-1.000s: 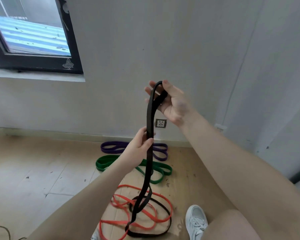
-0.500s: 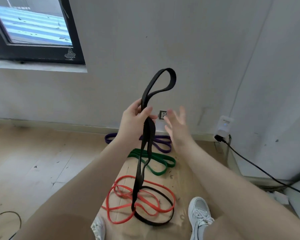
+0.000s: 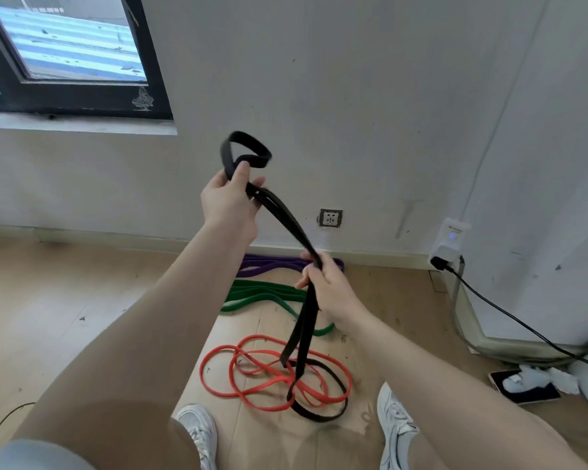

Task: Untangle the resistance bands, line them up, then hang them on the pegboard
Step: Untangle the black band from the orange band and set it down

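Note:
A black resistance band (image 3: pixel 286 222) is held up in front of me. My left hand (image 3: pixel 230 198) grips it near its top, where a small loop flops over above the fingers. My right hand (image 3: pixel 325 283) grips the same band lower down. From there the band hangs to the floor, and its lower end lies looped through a red band (image 3: pixel 238 364) on a cardboard sheet (image 3: pixel 269 435). A green band (image 3: pixel 255 295) and a purple band (image 3: pixel 269 264) lie flat on the floor beyond, near the wall. No pegboard is in view.
My two white shoes (image 3: pixel 197 429) stand on either side of the cardboard. A wall socket (image 3: pixel 331 218) sits low on the wall. A plugged-in adapter (image 3: pixel 450 244) with a black cable (image 3: pixel 523 323) is at the right. A window (image 3: pixel 65 52) is at the upper left.
My right hand, which had let go of the band's top, has dropped and taken hold of the band lower down. My left hand has raised the upper part, and the top loop has flopped over.

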A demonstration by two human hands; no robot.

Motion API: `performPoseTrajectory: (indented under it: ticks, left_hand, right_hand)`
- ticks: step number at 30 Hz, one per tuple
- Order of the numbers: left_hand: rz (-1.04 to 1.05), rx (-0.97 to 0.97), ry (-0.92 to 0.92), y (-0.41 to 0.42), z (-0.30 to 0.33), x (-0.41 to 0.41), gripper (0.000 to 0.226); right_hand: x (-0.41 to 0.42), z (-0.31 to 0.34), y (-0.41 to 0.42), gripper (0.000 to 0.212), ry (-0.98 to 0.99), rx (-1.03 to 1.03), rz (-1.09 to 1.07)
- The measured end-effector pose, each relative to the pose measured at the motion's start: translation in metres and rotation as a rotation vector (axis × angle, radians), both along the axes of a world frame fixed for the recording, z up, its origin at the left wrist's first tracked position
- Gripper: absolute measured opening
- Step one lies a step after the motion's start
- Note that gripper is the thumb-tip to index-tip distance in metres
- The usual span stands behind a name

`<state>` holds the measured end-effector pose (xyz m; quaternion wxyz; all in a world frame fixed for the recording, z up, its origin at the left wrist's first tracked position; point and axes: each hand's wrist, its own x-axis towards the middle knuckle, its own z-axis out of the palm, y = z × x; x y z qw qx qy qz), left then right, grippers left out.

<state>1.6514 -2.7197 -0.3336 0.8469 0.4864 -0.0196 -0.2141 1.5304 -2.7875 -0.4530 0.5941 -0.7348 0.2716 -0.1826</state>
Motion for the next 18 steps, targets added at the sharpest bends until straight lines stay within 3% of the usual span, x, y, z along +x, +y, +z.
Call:
performPoseTrajectory:
  ticks: [4, 9, 11, 13, 16, 18]
  left_hand:
    - [-0.069, 0.045, 0.161, 0.010, -0.025, 0.025, 0.016]
    - [-0.518, 0.228, 0.158, 0.025, -0.072, -0.004, 0.066]
    - [-0.726, 0.298, 0.081, 0.034, -0.089, -0.024, 0.076]
    - [-0.785, 0.372, -0.022, 0.039, -0.102, -0.039, 0.065]
    - [-0.712, 0.558, -0.447, 0.046, -0.109, -0.048, 0.029]
    - [-0.623, 0.534, -0.563, 0.046, -0.108, -0.045, 0.043]
  right_hand:
    - [-0.010, 0.044, -0.008, 0.026, -0.137, 0.130, 0.030]
    - [0.005, 0.077, 0.001, 0.017, -0.145, 0.245, -0.015]
    - [0.016, 0.083, 0.004, 0.013, -0.200, 0.424, -0.082]
    - [0.027, 0.087, 0.002, 0.011, -0.222, 0.525, -0.131]
    - [0.040, 0.093, -0.007, 0.019, -0.265, 0.647, -0.209]
    - [0.045, 0.096, -0.014, 0.014, -0.320, 0.706, -0.254]
